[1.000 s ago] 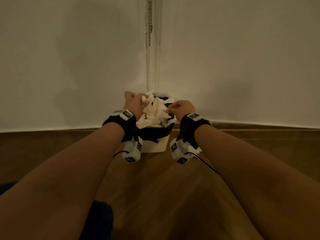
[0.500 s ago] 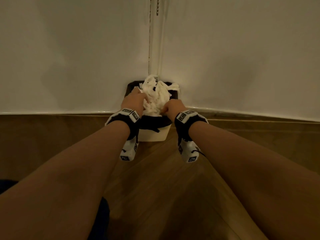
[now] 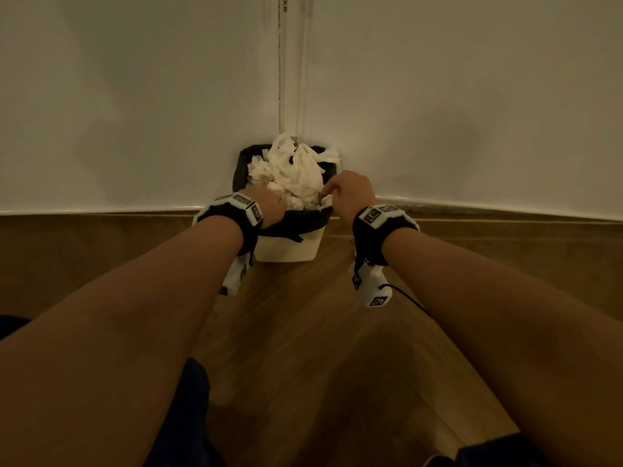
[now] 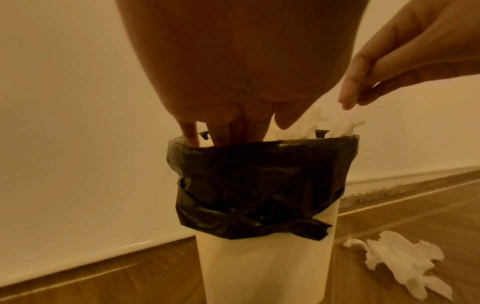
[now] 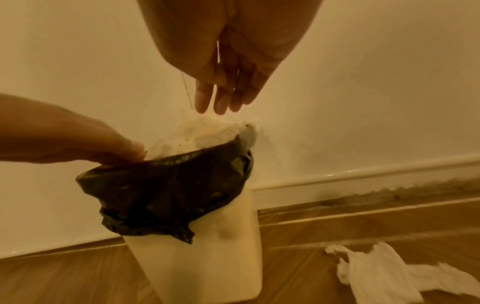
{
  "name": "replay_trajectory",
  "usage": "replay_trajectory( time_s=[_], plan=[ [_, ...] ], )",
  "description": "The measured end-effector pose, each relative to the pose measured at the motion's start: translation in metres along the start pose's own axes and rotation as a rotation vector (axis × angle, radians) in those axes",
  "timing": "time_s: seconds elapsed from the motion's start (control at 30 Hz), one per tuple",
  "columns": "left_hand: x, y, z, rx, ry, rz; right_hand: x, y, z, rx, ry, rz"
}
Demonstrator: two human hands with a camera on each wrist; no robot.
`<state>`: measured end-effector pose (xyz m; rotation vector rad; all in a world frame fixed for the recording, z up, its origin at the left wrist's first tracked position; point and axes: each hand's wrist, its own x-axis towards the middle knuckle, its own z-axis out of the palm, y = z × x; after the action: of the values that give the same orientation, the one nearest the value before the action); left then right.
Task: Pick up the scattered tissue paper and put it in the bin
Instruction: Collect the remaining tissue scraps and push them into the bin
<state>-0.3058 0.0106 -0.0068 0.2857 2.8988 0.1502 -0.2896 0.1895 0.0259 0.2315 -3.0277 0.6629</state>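
A white bin (image 3: 286,246) with a black liner (image 3: 293,220) stands in the wall corner, heaped with crumpled white tissue (image 3: 296,173). My left hand (image 3: 269,205) is at the near left of the rim. Its straight fingers (image 4: 191,133) reach down inside the liner beside the tissue. My right hand (image 3: 350,190) hovers at the right of the rim, and its fingers (image 5: 218,102) point straight down just above the pile, holding nothing. One loose tissue (image 4: 405,265) lies on the floor right of the bin (image 4: 265,267), also visible as the floor tissue (image 5: 376,273) in the right wrist view.
White walls (image 3: 135,112) meet right behind the bin, with a skirting board (image 3: 505,210) along the floor. Wooden flooring (image 3: 320,332) stretches between my forearms towards me. My dark blue trousers (image 3: 188,416) show at the bottom left.
Both hands were pressed against the sides of the tissue heap. Now the left hand has sunk lower at the rim and the right hand has drawn off to the right of the pile.
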Motion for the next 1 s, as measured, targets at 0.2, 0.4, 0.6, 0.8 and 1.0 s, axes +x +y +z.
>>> replay_trajectory(
  time_s=[0.2, 0.4, 0.6, 0.8, 1.0],
  plan=[
    [-0.02, 0.003, 0.008, -0.032, 0.326, -0.074, -0.039, 0.051, 0.0, 0.071, 0.126, 0.124],
    [-0.053, 0.052, 0.016, -0.125, 0.708, 0.177, -0.083, 0.11, 0.027, 0.076, 0.018, 0.335],
    [-0.065, 0.106, 0.086, -0.157, 0.367, 0.517, -0.111, 0.157, 0.062, 0.099, -0.119, 0.513],
    [-0.062, 0.133, 0.183, -0.315, -0.284, 0.336, -0.122, 0.19, 0.088, 0.096, -0.304, 0.559],
    [-0.056, 0.145, 0.242, -0.199, -0.466, 0.304, -0.12, 0.212, 0.107, 0.039, -0.412, 0.507]
  ],
)
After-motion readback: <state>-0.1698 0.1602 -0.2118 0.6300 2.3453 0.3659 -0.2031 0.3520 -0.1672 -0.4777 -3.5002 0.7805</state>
